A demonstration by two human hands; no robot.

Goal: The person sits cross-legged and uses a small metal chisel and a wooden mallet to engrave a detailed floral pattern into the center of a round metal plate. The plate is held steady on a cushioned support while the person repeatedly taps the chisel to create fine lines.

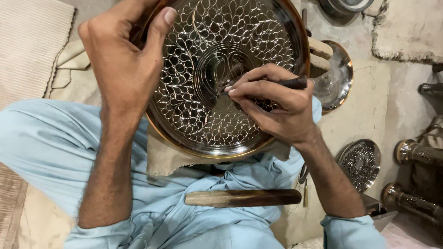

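A large round metal plate (184, 106) with engraved leaf patterns and a copper-coloured rim rests tilted on my lap over a beige cloth. My left hand (122, 55) grips the plate's upper left rim, thumb lying over the engraved face. My right hand (277, 108) is closed around a thin dark engraving tool (293, 83), its tip touching the plate near the central circular motif. The tool's tip is partly hidden by my fingers.
A wooden stick (242, 198) lies across my lap in light blue clothing. A smaller engraved dish (361, 163) and a shiny bowl (336, 80) sit on the floor at right, with two metal vase-like pieces (415, 152) at the far right. A woven mat (27, 41) lies at left.
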